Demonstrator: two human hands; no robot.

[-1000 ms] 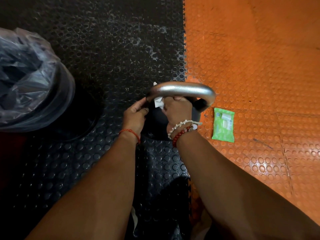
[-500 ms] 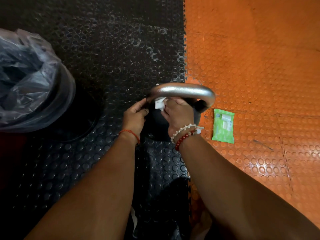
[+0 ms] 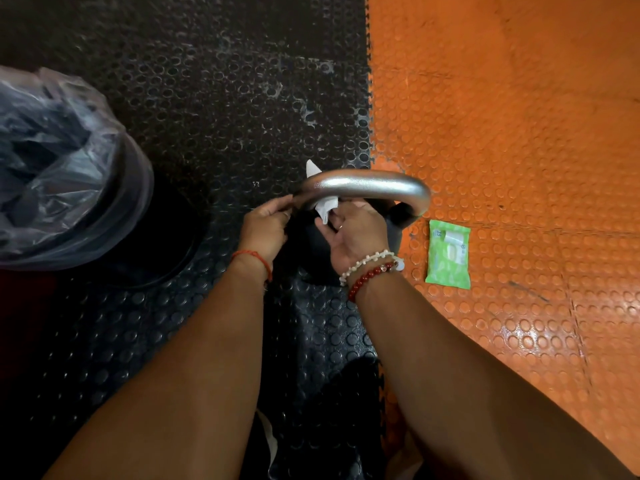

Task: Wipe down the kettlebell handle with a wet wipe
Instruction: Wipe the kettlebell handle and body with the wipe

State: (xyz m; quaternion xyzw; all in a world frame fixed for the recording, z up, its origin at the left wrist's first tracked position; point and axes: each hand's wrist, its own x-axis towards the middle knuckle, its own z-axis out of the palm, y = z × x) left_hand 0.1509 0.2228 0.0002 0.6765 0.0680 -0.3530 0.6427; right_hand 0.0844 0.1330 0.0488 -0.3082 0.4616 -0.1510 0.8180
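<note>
**Op A:** Status? Where's the kettlebell handle (image 3: pixel 363 183)?

**Op B:** Centre of frame, a bit right, arching over the black kettlebell body (image 3: pixel 308 247). The bell sits at the seam where the black mat (image 3: pixel 207 98) meets the orange mat (image 3: pixel 502 133).

**Op A:** Hands?

**Op B:** I've got 2 in play. Left hand (image 3: pixel 265 228) has its fingers curled, gripping the handle's left end. I'd say that's to steady the bell while wiping. Right hand (image 3: pixel 356 233) comes up from below, palm toward the cam. Its fingers are bent round the wet wipe (image 3: pixel 325 207), holding it against the handle's underside near the left bend. 1 corner of the wipe pokes out above the bar.

**Op A:** Why from underneath?

**Op B:** My guess is the top's easy and the underside needs the reach-around.

**Op A:** How's the handle look?

**Op B:** Bare silver metal, smooth and thick, w/ a bright glare stripe along the top. Can't tell wet from dry in this light. The wipe's white and crumpled.

**Op A:** Anything nearby?

**Op B:** Green wipe pack (image 3: pixel 448 254) lies flat on the orange mat, right of the bell, handy for a refill imo. Bin (image 3: pixel 62 168) w/ a clear liner is at far left, prob for the used wipe.
</note>
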